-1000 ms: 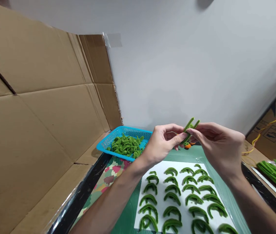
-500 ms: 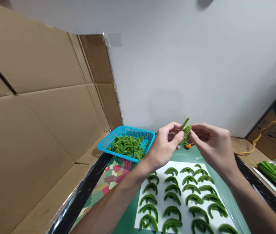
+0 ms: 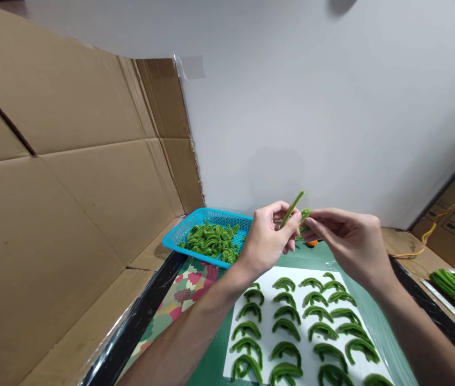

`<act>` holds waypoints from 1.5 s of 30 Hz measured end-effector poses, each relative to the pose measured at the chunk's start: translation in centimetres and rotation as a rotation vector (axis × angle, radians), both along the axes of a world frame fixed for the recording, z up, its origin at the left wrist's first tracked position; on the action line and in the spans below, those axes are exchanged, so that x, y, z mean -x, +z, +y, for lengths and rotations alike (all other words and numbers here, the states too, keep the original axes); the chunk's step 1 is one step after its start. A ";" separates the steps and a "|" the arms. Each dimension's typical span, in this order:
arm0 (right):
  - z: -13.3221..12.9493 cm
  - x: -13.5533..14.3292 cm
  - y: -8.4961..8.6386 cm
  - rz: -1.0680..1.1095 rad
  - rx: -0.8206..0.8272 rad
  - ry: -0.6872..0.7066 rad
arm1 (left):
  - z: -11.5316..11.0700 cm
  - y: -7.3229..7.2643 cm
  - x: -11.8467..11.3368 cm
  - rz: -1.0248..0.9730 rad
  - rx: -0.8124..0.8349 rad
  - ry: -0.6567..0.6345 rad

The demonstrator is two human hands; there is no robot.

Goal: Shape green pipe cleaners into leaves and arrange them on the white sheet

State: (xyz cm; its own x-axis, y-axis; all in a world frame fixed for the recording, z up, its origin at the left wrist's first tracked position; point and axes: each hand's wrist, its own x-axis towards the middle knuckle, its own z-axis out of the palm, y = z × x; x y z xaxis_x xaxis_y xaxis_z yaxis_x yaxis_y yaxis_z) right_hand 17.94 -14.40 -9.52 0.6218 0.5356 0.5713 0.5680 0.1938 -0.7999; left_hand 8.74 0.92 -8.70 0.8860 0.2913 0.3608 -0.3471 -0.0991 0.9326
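While no writing reads clearly, left hand and right hand pinch 1 green pipe cleaner.

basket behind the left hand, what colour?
Bright blue basket, green bent pieces inside; head view shows it.

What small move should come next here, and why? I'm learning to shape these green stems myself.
Probably bend the free end over toward the right hand. The green pipe cleaner is pinched between both hands, one end sticking up straight past the left hand, while the finished pieces on the white sheet are all closed arches.
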 end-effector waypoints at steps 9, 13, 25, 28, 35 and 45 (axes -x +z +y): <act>0.3 0.5 0.1 0.072 -0.109 0.010 | 0.2 0.8 0.2 -0.003 0.121 -0.009; 0.4 0.6 0.6 0.149 -0.057 0.102 | 0.0 1.0 0.4 -0.074 0.184 0.032; -0.2 0.0 0.9 0.193 -0.020 0.106 | 0.4 0.4 -0.1 0.067 0.041 -0.065; -0.3 -0.3 0.8 0.182 -0.003 0.114 | 0.8 0.5 -0.1 0.094 0.011 -0.101; -0.5 -0.7 0.1 0.030 -0.007 -0.036 | 0.7 0.3 -0.2 0.108 -0.061 -0.097; -0.5 -0.3 0.2 -0.211 0.041 -0.144 | 0.2 0.1 0.0 0.106 -0.191 -0.064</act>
